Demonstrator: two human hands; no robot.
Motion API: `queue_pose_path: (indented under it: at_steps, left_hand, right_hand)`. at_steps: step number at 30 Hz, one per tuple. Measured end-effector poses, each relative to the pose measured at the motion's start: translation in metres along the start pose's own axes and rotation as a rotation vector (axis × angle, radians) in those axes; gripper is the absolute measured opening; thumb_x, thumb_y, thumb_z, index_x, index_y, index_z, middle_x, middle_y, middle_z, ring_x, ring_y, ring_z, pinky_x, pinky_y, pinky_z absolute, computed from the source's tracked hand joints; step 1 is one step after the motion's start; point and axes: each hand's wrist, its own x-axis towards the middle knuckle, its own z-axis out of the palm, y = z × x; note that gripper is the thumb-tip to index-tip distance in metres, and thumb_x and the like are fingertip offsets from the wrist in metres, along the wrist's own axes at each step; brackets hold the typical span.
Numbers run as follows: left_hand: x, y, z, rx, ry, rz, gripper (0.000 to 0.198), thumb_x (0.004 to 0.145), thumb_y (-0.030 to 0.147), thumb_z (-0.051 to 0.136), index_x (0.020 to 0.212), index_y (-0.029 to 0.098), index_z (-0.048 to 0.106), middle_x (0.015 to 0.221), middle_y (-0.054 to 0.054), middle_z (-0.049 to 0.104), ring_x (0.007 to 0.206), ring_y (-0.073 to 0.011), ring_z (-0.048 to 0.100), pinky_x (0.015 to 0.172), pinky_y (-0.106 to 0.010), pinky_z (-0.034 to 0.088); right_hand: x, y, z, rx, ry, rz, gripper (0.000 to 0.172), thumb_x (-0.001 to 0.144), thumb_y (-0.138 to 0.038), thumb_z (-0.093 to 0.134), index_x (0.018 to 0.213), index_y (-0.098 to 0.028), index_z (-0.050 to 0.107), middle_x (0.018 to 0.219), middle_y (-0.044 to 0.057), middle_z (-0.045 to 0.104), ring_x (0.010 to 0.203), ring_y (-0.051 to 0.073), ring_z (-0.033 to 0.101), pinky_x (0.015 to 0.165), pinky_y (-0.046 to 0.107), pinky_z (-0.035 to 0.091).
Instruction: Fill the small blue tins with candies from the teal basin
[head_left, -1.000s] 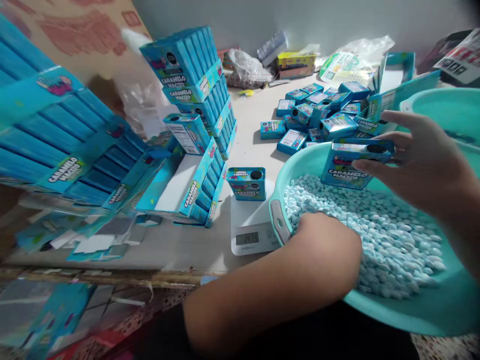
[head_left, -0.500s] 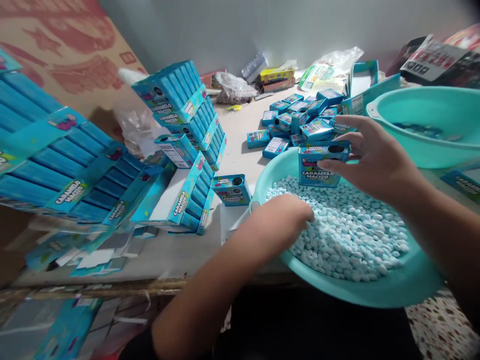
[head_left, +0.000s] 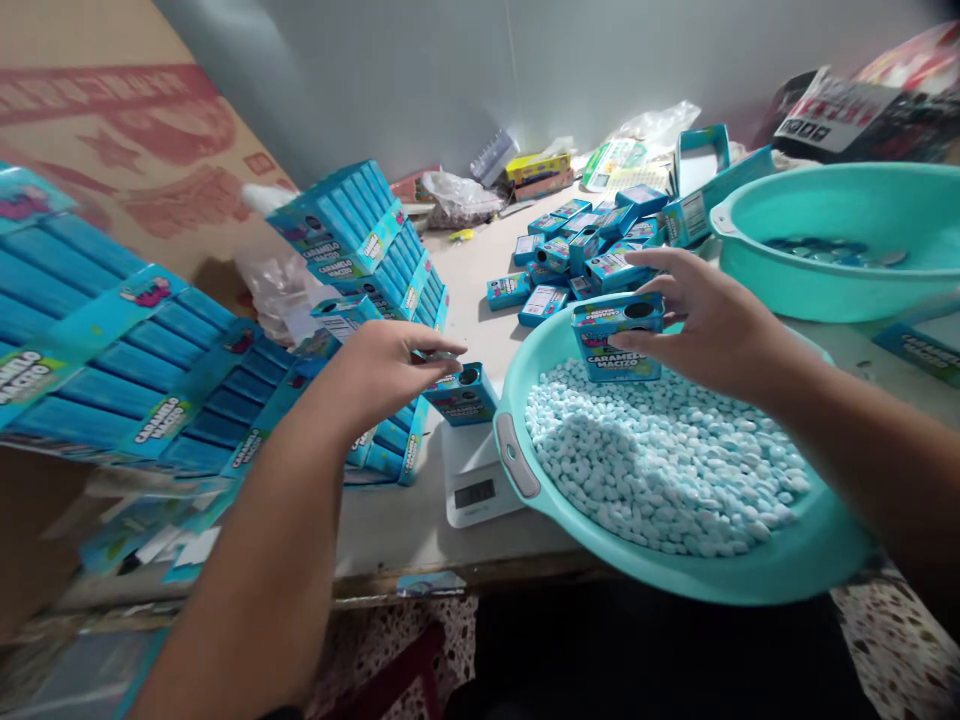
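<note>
My right hand [head_left: 697, 325] grips a small blue candy box [head_left: 619, 345] by its end, thumb in front and fingers behind. This box is upright above the candies, and its top has a dark round hole. Pale blue and white candies [head_left: 660, 480] lie in a turquoise basin [head_left: 615, 545]. My left hand [head_left: 390, 375] is at a second candy box [head_left: 466, 402], fingertips drawn together beside its round hole; what they hold, if anything, is hidden. That second box stands on a white digital scale [head_left: 471, 510] at the basin's left edge.
Stacked display cartons [head_left: 360, 230] filled with boxes stand left, with a larger carton stack [head_left: 135, 350] nearer me. Loose candy boxes [head_left: 577, 240] are heaped behind the basin. Another turquoise basin [head_left: 840, 285] is at right. A large cardboard box [head_left: 142, 130] leans behind.
My left hand has come out of the candies and moved left to the box on the scale. My right hand keeps hold of its box. The view has shifted slightly.
</note>
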Motion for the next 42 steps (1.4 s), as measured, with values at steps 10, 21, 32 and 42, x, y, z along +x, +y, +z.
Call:
queue_pose_path:
  at_steps: [10,21,32,42]
  left_hand:
    - [0.01,-0.004,0.009,-0.002,-0.175,0.118,0.021,0.083,0.035,0.068,0.099,0.025,0.077,0.098,0.0,0.077,0.089,-0.0176,0.07,0.075,-0.026,0.052]
    - [0.014,0.0,0.004,0.036,-0.202,0.113,0.025,0.082,0.034,0.064,0.101,0.024,0.076,0.093,-0.004,0.076,0.084,-0.0182,0.069,0.073,-0.027,0.052]
    - [0.013,-0.004,0.003,-0.079,-0.255,0.09,0.024,0.083,0.037,0.065,0.098,0.022,0.075,0.097,-0.004,0.076,0.091,-0.0188,0.07,0.079,-0.028,0.056]
    - [0.002,0.001,0.012,0.08,0.101,0.242,0.027,0.089,0.039,0.062,0.101,0.018,0.075,0.108,-0.009,0.07,0.096,-0.0197,0.065,0.082,-0.03,0.053]
  right_hand:
    - [-0.001,-0.001,0.001,-0.039,-0.025,0.0,0.08,0.069,-0.049,0.078,0.142,-0.028,0.053,0.117,0.012,0.067,0.101,0.039,0.066,0.082,0.055,0.059]
    - [-0.002,-0.001,-0.001,-0.043,-0.036,0.005,0.079,0.07,-0.05,0.079,0.142,-0.031,0.053,0.125,0.012,0.064,0.109,0.04,0.063,0.087,0.057,0.058]
    - [-0.001,0.002,-0.001,-0.041,-0.04,-0.01,0.082,0.069,-0.05,0.078,0.144,-0.031,0.05,0.12,0.01,0.066,0.105,0.039,0.065,0.088,0.058,0.057]
    - [-0.001,0.001,-0.003,-0.048,-0.018,-0.015,0.08,0.069,-0.049,0.078,0.142,-0.029,0.053,0.118,0.01,0.066,0.105,0.038,0.065,0.087,0.057,0.058]
